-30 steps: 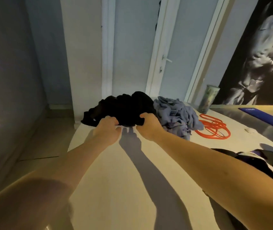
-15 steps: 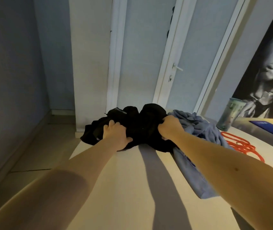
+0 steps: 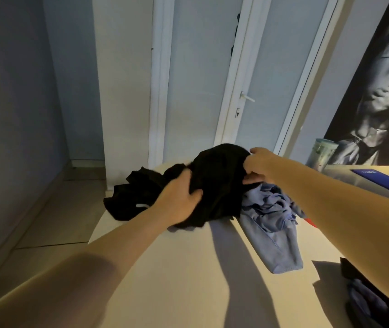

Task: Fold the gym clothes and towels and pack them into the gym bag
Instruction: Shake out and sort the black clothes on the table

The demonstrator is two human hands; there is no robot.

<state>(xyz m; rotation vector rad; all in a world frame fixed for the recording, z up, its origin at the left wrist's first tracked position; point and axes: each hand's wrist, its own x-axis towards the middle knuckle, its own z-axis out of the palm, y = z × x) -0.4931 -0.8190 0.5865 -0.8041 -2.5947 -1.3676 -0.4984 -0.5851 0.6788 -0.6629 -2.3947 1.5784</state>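
Note:
A crumpled black garment is raised in a bunch above the far end of the pale table. My left hand grips its lower left part, and my right hand pinches its upper right edge. More black cloth trails down to the left onto the table corner. A crumpled light blue garment lies right beside it, partly under the black one. A dark bag shows at the lower right edge, mostly hidden by my right arm.
A patterned tumbler stands at the back right, near a blue mat on a side surface. A bit of red cord peeks out beside my right arm. White door and wall stand behind the table; tiled floor lies to the left.
Both hands have lifted the black garment off the table into a higher bunch; my right hand rose to its top edge. The camera has moved closer and turned a little left.

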